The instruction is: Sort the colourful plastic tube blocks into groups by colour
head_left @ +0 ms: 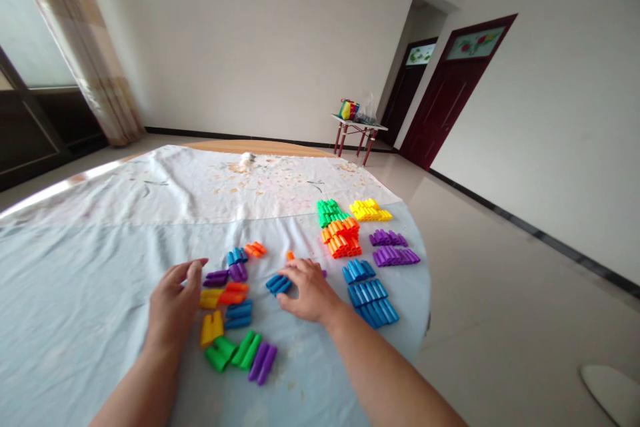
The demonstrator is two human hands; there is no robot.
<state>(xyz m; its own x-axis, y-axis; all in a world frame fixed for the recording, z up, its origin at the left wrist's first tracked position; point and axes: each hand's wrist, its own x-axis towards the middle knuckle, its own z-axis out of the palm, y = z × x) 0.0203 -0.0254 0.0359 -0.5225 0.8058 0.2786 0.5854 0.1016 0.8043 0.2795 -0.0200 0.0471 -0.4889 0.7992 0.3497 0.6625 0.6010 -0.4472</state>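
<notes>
My left hand hovers at the left of a loose group of coloured plastic tubes, fingers stretched out and nothing held. My right hand curves over a set of joined blue tubes, with thumb and fingers around its right end. An orange piece shows just behind that hand, and a bit of purple peeks out at its right. Close to my left hand lie yellow tubes, orange tubes and dark purple tubes. Green tubes and a purple pair sit nearer to me.
Stacked rows stand at the right: green, orange, yellow, purple and blue. A wrinkled light blue cloth covers the round table. A small side table with bags stands by the far wall.
</notes>
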